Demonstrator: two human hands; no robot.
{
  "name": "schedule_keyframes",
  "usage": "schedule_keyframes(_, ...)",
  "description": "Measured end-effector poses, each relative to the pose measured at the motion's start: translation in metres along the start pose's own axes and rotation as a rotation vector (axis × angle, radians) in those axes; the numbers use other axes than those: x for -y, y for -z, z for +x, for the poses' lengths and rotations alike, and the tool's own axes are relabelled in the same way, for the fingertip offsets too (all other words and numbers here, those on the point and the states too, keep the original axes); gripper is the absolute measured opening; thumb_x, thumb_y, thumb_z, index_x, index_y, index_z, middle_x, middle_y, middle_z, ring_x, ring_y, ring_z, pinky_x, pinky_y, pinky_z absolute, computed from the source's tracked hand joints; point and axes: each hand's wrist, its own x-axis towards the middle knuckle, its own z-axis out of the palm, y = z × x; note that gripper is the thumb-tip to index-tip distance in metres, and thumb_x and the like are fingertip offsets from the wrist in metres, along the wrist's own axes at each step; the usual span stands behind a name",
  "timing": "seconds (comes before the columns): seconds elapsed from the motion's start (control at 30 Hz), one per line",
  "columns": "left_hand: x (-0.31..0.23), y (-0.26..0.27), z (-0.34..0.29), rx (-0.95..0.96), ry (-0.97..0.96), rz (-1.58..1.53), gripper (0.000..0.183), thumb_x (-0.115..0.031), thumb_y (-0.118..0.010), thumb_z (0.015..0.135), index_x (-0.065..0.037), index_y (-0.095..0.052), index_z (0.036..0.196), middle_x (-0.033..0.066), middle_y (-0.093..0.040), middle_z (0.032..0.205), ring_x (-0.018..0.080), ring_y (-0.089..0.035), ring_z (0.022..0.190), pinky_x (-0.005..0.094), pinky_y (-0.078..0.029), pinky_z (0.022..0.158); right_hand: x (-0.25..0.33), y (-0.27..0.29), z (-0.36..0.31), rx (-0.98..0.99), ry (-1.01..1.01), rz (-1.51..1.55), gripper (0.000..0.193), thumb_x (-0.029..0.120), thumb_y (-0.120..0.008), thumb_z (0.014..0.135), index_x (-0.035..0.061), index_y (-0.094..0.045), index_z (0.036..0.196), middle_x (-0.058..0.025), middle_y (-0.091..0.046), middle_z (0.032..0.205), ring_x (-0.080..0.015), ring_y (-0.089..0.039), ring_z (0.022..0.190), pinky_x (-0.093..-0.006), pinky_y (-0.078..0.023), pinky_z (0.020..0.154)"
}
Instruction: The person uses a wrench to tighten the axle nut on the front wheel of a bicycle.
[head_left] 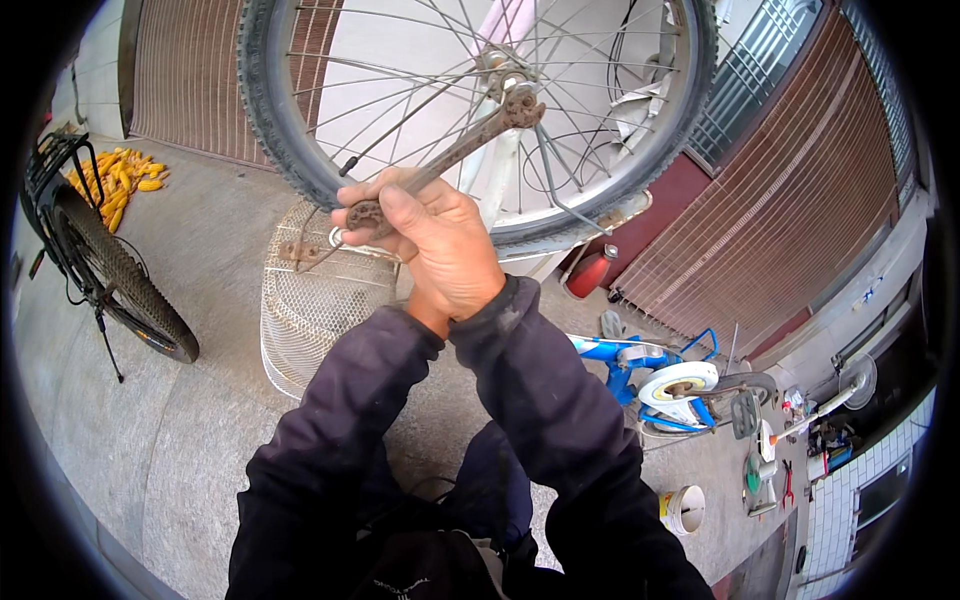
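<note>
A: Where is the wrench, and how is it held?

B: Rusty wrench [455, 149] slants across the wheel [262, 105], 1 head over the hub [508, 72]. Right hand [440, 235] has its fingers closed around the opposite end, thumb on top. Left hand [425, 314] tucks behind it, mostly hidden; cannot tell what its fingers do.

A: Why grip so far out?

B: My guess: longer lever, knuckles clear of the spokes [400, 107]. Whether the head sits fully on a nut, I cannot tell.

A: Wheel position?

B: High, before the chest, wire basket [325, 310] below; probably so the hub stays reachable without stooping.

A: Surface and room?

B: Grey concrete floor [200, 430]. Left: dark bicycle [130, 275], heap of yellow corn cobs [118, 180]. Right: red flask [590, 273], blue bicycle [640, 358], pale bucket [684, 510], standing fan [857, 385]. Brown slatted screens [770, 235] along the wall.
</note>
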Motion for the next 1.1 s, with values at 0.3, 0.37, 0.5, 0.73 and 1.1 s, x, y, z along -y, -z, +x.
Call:
schedule_keyframes(0.3, 0.015, -0.013, 0.001, -0.020, -0.092, -0.050, 0.045, -0.005, -0.050, 0.091, -0.002, -0.037, 0.134, 0.0217, -0.053, 0.119, 0.0358, -0.053, 0.113, 0.0392, -0.046, 0.090, 0.012, 0.026, -0.046, -0.272, 0.093, -0.465, 0.022, 0.012, -0.048, 0.098, -0.0011, -0.054, 0.115, -0.0118, -0.065, 0.094, -0.0168, -0.064, 0.082, -0.0275, -0.054, 0.069)
schedule_keyframes(0.37, 0.019, -0.014, -0.001, -0.081, -0.047, -0.016, 0.046, -0.001, -0.054, 0.089, 0.000, -0.037, 0.131, 0.0237, -0.054, 0.114, 0.0405, -0.055, 0.106, 0.0415, -0.047, 0.086, 0.022, 0.038, -0.066, -0.326, 0.145, -0.577, 0.022, 0.011, -0.049, 0.098, -0.0012, -0.054, 0.116, -0.0070, -0.063, 0.086, -0.0113, -0.060, 0.074, -0.0240, -0.050, 0.064)
schedule_keyframes(0.5, -0.021, -0.003, -0.002, -0.128, 0.002, 0.144, 0.045, -0.001, -0.059, 0.088, 0.003, -0.037, 0.127, 0.0292, -0.053, 0.110, 0.0471, -0.055, 0.100, 0.0445, -0.046, 0.083, 0.078, 0.064, -0.091, -0.438, 0.135, -0.852, 0.024, 0.012, -0.054, 0.096, 0.0005, -0.060, 0.117, 0.0000, -0.058, 0.073, -0.0043, -0.052, 0.063, -0.0190, -0.044, 0.057)
schedule_keyframes(0.73, -0.018, -0.006, -0.002, -0.165, -0.039, 0.152, 0.044, 0.000, -0.057, 0.086, 0.001, -0.037, 0.125, 0.0263, -0.052, 0.111, 0.0462, -0.055, 0.098, 0.0480, -0.045, 0.080, 0.165, 0.078, -0.091, -0.399, 0.116, -1.224, 0.024, 0.008, -0.067, 0.088, -0.0007, -0.067, 0.110, -0.0004, -0.063, 0.071, -0.0032, -0.054, 0.062, -0.0180, -0.045, 0.055)
schedule_keyframes(1.1, -0.016, -0.006, -0.001, -0.137, -0.023, 0.151, 0.044, -0.001, -0.057, 0.086, 0.000, -0.036, 0.125, 0.0269, -0.051, 0.111, 0.0474, -0.054, 0.097, 0.0487, -0.045, 0.080, 0.239, 0.053, -0.042, -0.108, 0.171, -1.741, 0.022, 0.012, -0.072, 0.082, -0.0003, -0.070, 0.100, -0.0061, -0.070, 0.084, -0.0100, -0.062, 0.075, -0.0231, -0.049, 0.070)
